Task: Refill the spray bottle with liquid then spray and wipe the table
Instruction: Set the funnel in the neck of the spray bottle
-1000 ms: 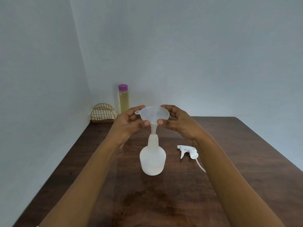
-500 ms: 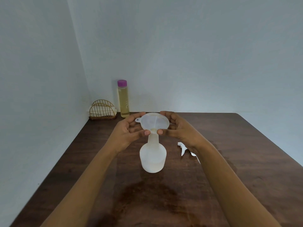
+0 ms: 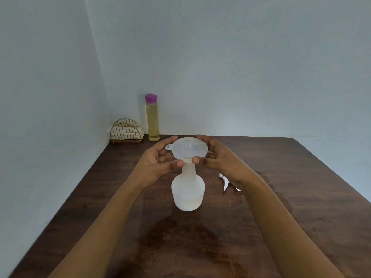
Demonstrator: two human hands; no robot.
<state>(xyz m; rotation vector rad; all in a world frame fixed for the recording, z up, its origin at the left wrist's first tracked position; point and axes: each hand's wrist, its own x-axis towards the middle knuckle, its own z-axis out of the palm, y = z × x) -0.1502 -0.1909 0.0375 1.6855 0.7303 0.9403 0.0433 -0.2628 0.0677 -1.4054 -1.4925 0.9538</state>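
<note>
Head view: the translucent spray bottle stands upright near the middle of the dark wooden table, uncapped, with the white funnel seated in its neck. A second ago the funnel's spout still showed above the neck; now it has sunk in and only the bowl sits over the opening. The left hand grips the funnel's rim from 9 o'clock, thumb in front and fingers curled behind, and the right hand grips it the same way from 3 o'clock, as both did before. At the bottle's 3 o'clock lies the white trigger sprayer head, earlier in plain sight and now mostly hidden behind the right wrist. Off at 11 o'clock, against the wall, the refill bottle of yellowish liquid stands upright with its purple cap on, unmoved, a gold wire holder just beside it. A darker damp patch marks the table at the bottle's 6 o'clock.
</note>
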